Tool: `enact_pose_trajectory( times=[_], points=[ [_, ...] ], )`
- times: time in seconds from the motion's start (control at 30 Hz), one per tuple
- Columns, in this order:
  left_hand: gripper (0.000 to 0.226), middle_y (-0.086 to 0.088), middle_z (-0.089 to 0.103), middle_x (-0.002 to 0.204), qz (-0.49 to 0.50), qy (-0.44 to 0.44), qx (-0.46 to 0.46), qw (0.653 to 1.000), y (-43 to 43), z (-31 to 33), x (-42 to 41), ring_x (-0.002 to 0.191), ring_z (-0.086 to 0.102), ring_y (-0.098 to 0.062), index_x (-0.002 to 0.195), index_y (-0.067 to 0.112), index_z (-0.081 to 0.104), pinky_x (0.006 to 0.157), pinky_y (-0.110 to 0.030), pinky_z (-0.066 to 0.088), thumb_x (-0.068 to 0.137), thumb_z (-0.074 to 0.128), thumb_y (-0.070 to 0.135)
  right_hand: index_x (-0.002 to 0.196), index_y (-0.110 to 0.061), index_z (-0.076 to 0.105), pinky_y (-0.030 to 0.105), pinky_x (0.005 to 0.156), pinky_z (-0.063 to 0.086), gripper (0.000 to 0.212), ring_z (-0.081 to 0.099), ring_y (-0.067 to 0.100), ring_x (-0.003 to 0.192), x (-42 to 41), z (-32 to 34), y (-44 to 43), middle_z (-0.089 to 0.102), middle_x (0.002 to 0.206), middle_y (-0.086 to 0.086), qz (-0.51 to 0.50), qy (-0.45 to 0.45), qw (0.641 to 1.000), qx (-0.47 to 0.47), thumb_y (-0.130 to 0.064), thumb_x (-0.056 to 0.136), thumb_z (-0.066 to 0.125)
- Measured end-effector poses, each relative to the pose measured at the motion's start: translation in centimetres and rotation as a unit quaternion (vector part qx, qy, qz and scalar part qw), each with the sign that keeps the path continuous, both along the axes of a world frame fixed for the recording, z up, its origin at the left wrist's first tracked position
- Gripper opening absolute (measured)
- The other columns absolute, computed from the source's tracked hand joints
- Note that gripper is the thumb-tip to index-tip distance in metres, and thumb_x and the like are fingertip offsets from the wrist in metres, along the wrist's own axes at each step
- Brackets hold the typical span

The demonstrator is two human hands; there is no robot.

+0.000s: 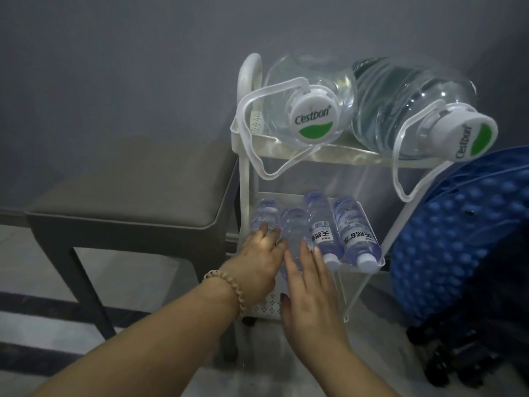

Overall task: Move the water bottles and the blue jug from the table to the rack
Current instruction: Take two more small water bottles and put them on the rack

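Currently four water bottles (323, 227) lie side by side on the rack's (246, 179) middle shelf, long axes front to back, visible caps toward the front rim. Left hand (257, 265) rests flat on the leftmost bottle (264, 216); right hand (312, 293), fingers spread, touches the second bottle (293, 233), gripping nothing. Two large jugs (372, 104) fill the top shelf, caps forward. Worktop (128, 184) adjoins the rack's left edge; blue suitcase (458, 239) crowds the right.

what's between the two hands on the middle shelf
In the head view, one small water bottle lies on its side between the left hand and the right hand, pointing toward the camera. Both hands are open against it.
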State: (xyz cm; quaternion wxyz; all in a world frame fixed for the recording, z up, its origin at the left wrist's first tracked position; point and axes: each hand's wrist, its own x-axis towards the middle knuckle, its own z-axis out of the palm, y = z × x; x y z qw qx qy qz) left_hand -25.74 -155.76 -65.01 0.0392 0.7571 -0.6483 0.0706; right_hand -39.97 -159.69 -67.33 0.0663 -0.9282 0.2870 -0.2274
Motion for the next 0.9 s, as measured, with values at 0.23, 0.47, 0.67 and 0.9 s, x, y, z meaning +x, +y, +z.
enact_pose_trajectory(
  times=[0.23, 0.47, 0.67, 0.9],
  points=[
    [0.066, -0.017, 0.020, 0.152, 0.060, -0.103, -0.044, 0.992, -0.5, -0.1, -0.1, 0.140, 0.010, -0.033, 0.146, 0.010, 0.014, 0.112, -0.042, 0.002, 0.090, 0.043, 0.029, 0.140, -0.005, 0.041, 0.062, 0.107, 0.023, 0.082, 0.032, 0.039, 0.136, 2.5, -0.6, -1.6, 0.035, 0.147, 0.022, -0.049, 0.037, 0.995, -0.073, -0.006, 0.065, 0.073],
    [0.054, -0.024, 0.030, 0.147, 0.120, -0.096, -0.082, 0.985, -1.9, -0.1, -0.1, 0.138, 0.022, -0.036, 0.146, 0.006, 0.017, 0.105, -0.041, -0.024, 0.097, 0.034, 0.023, 0.140, -0.004, 0.041, 0.063, 0.107, 0.020, 0.085, 0.031, 0.040, 0.136, 3.6, -0.5, -3.3, 0.034, 0.147, 0.024, -0.057, 0.106, 0.990, -0.078, -0.015, 0.063, 0.076],
    [0.063, -0.021, 0.017, 0.153, 0.133, -0.084, -0.060, 0.986, -2.4, -2.2, -0.3, 0.141, 0.014, -0.034, 0.148, 0.006, 0.010, 0.104, -0.039, -0.026, 0.097, 0.030, 0.039, 0.138, -0.006, 0.046, 0.061, 0.106, 0.021, 0.087, 0.038, 0.039, 0.132, 3.6, -1.9, -3.8, 0.038, 0.145, 0.023, -0.065, 0.083, 0.990, -0.093, -0.014, 0.057, 0.078],
    [0.063, -0.022, 0.025, 0.150, 0.137, -0.105, -0.075, 0.982, -2.1, -2.4, -0.6, 0.138, 0.024, -0.034, 0.147, 0.005, 0.017, 0.110, -0.042, -0.015, 0.096, 0.028, 0.041, 0.142, -0.007, 0.040, 0.058, 0.110, 0.011, 0.085, 0.030, 0.040, 0.136, 3.7, -2.2, -3.8, 0.031, 0.149, 0.023, -0.068, 0.084, 0.990, -0.090, -0.019, 0.065, 0.075]
  ],
)
